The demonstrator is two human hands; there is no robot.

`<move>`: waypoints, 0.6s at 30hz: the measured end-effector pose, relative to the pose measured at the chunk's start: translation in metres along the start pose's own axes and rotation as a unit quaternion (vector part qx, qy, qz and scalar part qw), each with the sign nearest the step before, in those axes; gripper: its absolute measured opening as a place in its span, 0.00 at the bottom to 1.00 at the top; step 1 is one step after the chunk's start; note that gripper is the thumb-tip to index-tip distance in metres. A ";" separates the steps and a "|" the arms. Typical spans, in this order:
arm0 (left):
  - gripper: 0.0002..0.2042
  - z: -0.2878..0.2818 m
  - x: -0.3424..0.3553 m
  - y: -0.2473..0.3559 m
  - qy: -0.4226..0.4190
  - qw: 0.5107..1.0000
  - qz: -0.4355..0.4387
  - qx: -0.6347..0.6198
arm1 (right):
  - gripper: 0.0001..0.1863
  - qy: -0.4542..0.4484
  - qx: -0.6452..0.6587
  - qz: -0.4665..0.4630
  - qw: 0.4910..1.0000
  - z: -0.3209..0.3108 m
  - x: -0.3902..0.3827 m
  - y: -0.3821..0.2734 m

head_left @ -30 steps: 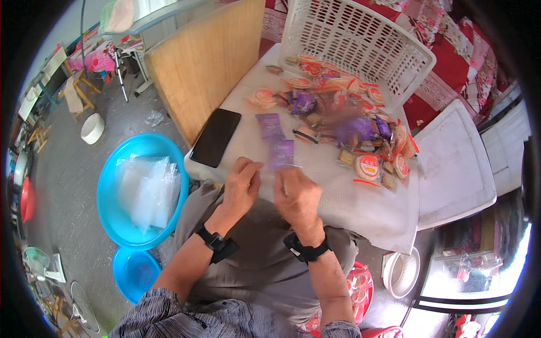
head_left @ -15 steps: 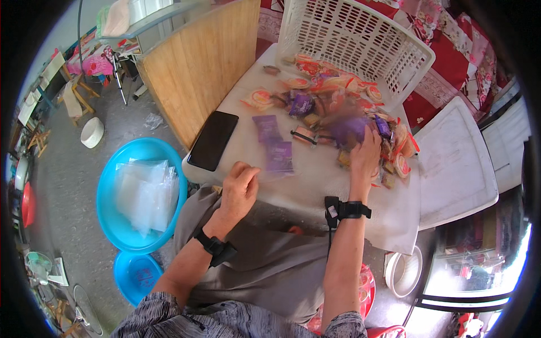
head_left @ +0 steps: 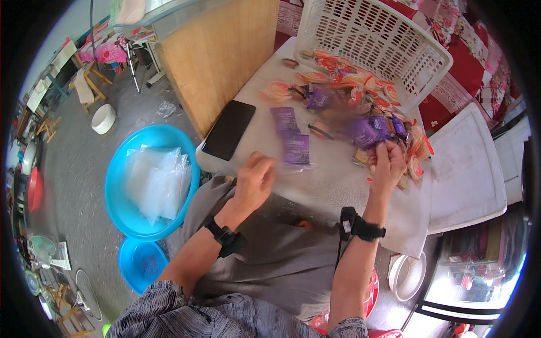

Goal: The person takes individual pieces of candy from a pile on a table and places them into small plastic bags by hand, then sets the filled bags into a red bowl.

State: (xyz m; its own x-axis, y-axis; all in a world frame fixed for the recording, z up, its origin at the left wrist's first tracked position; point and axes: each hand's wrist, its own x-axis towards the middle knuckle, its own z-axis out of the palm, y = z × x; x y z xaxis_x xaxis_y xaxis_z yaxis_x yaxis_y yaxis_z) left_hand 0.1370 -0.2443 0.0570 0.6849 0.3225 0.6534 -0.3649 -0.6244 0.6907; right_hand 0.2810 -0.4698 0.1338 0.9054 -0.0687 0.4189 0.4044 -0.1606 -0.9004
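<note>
My left hand [head_left: 255, 179] is closed in a pinch at the near edge of a clear plastic bag [head_left: 306, 167] on the table. Two purple packets [head_left: 296, 149] lie in a row within or on that bag; the film is too faint to tell which. At the near side of the snack heap, my right hand [head_left: 390, 163] pinches a purple snack packet [head_left: 369, 133], slightly blurred. Around it are small wrapped snacks [head_left: 360, 84] in red-and-clear, purple and brown wrappers. A dark-banded wrapped piece [head_left: 321, 130] lies apart, left of the heap.
A black phone [head_left: 229, 129] lies on the white table [head_left: 344, 188] beside a wooden board [head_left: 222, 62]. A white slotted basket [head_left: 372, 42] tilts behind the heap. On the floor at left, a blue basin [head_left: 115, 197] holds clear bags, with a smaller blue basin [head_left: 127, 270] alongside.
The whole view has shifted slightly. My right hand, earlier reaching over the heap with fingers spread, now pinches a purple packet at the heap's near side. My left hand stays by the bag.
</note>
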 end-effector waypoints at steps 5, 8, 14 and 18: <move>0.10 -0.003 0.002 0.007 -0.012 0.999 -0.021 -0.031 | 0.06 -0.208 0.140 0.226 0.941 -0.002 -0.060 -0.030; 0.10 -0.003 0.003 0.010 -0.021 0.998 -0.041 -0.034 | 0.06 -0.309 0.124 0.306 0.892 -0.003 -0.072 -0.029; 0.11 0.001 0.003 0.005 0.002 1.000 0.008 -0.018 | 0.05 -0.316 0.108 0.368 0.868 0.001 -0.085 -0.014; 0.12 0.001 0.003 0.009 0.000 1.000 0.012 -0.008 | 0.05 -0.222 0.172 0.355 0.892 0.018 -0.092 -0.009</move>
State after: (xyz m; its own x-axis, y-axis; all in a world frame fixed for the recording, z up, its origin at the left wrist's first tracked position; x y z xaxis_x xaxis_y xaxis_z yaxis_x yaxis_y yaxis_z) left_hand 0.1365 -0.2498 0.0649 0.6753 0.3079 0.6702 -0.3911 -0.6209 0.6794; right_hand 0.1959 -0.4447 0.1011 0.8801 0.3756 -0.2905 -0.3448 0.0846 -0.9349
